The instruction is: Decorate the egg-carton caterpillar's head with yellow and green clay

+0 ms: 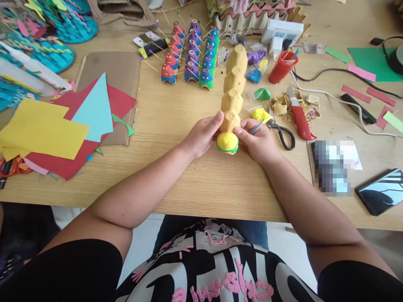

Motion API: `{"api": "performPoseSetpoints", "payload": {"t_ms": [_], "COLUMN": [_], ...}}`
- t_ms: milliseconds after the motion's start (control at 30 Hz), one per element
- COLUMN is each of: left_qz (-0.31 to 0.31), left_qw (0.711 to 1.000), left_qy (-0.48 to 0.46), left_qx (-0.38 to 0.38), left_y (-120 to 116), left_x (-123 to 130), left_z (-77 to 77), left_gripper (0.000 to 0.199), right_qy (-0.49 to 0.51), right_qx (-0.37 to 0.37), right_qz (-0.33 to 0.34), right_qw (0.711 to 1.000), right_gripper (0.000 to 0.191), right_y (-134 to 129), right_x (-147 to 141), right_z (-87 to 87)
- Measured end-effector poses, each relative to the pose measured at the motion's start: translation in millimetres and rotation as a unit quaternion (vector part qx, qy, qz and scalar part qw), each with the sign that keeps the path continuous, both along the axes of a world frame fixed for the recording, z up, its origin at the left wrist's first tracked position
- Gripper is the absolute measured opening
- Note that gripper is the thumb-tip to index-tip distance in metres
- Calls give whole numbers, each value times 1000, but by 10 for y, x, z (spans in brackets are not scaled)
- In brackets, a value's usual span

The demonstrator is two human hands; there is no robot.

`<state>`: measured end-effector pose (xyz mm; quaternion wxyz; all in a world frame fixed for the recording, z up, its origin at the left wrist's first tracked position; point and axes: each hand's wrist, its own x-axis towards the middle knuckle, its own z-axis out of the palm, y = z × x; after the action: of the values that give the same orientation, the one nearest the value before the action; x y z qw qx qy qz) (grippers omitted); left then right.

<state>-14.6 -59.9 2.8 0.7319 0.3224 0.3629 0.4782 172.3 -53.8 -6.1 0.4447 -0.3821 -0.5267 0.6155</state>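
Note:
My left hand (203, 135) is closed around the left side of a bumpy tan egg-carton strip (234, 84), near its close end. On the other side my right hand (260, 141) grips the same end with thumb and fingers. A thin blue stick tool (257, 126) also sticks out from my right hand's fingers. The strip's close end is covered with yellow clay (228, 139), edged below with green clay (231, 149). The strip is held over the table, its far end pointing away from me.
Painted egg-carton caterpillars (191, 52) with pins stand behind. To the right lie scissors (285, 136), a red-handled knife (300, 119), clay bags (262, 94), a red cup (282, 68) and a phone (382, 191). Coloured sheets (47, 130) lie left on cardboard (110, 63).

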Motion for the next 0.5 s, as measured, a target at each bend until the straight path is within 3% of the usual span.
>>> {"api": "performPoseSetpoints", "payload": {"t_ms": [100,267,500], "left_qz": [-38,-11,-39], "left_qw": [999,1000,999], "left_qy": [-5,-17,-24], "left_qx": [12,-6,-6], "left_y": [35,47,35], "left_x": [-26,-52,-67], "left_z": [-17,-48,34], "left_gripper": [52,36,23], "right_qy": [23,59,60], "right_qx": [-16,-37,-33], "right_qz": [-39,-53,-71], "right_qw": [999,996,995], "right_gripper": [58,57,55], "right_y": [26,55,101], "right_x": [3,-23,-12], "right_z": [-18,-40,-102]}}
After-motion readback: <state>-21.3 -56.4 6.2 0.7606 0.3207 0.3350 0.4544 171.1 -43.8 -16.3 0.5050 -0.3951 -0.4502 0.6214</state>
